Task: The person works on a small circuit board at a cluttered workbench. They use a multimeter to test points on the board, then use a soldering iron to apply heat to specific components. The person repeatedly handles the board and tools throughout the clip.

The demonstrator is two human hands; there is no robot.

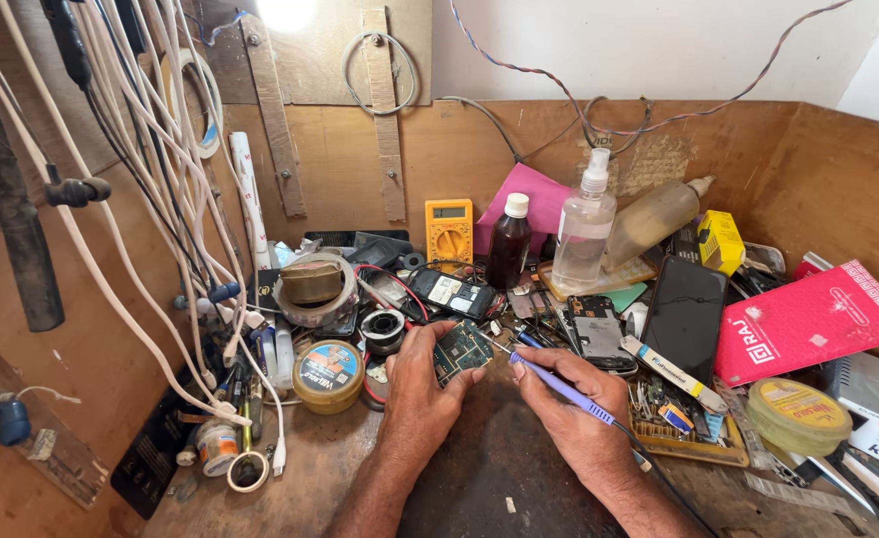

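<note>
Seen from the head camera: left hand (422,384) low at centre of a cluttered wooden surface (310,478), fingers (439,337) curled and pinching a small dark green circuit board (461,349), held tilted just above the surface. Right hand (569,408) just beside it, fingers pressed together around a purple-handled soldering iron (564,391), pen-style, tip aimed left at the board's right edge; actual contact hard to tell, perhaps just touching. Cable from the iron trailing off toward the lower right. Left of the board, near the left hand: 1 round yellow tin (329,375) with a blue lid label, and a solder spool (384,327) just behind the knuckles. Behind both hands: an opened phone body (597,332), a black phone (685,317) lying screen-up, a yellow multimeter (448,230) leaning against the back wall, a dark brown bottle (509,244) with a white cap, a clear spray bottle (585,227) upright beside it. Far right: a pink booklet (808,321) and a yellowish tape roll (796,413). At left, white cables (150,189) hanging down the side wall.
</note>
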